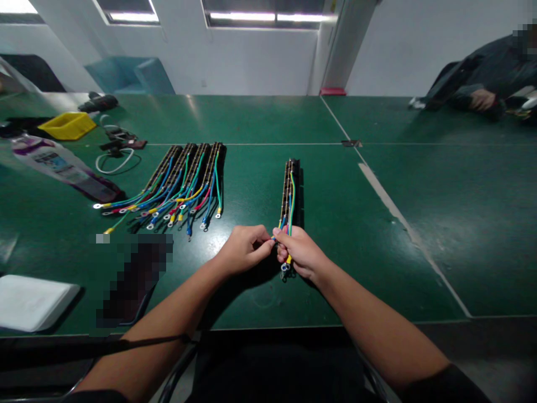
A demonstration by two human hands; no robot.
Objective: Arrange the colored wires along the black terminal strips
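A black terminal block strip point(289, 182) lies lengthwise in front of me, with coloured wires running from it toward my body. My right hand point(302, 251) is closed around the bundle of wires point(291, 218), whose ring lugs point(286, 267) poke out below the fingers. My left hand point(247, 247) pinches a thin wire at the bundle's left side, and its fingertips meet those of the right hand. To the left, several similar strips point(191, 162) rest side by side, their blue, green, red and yellow wires fanning toward me with ring lugs on the ends.
A tilted bottle point(62, 165), a yellow bin point(69, 126) and a cable point(115, 159) are at the left. Nearer lie a white box point(36, 302) and a blurred-out dark device point(136, 280). Another person point(482, 84) sits across the green table point(403, 268) at the far right.
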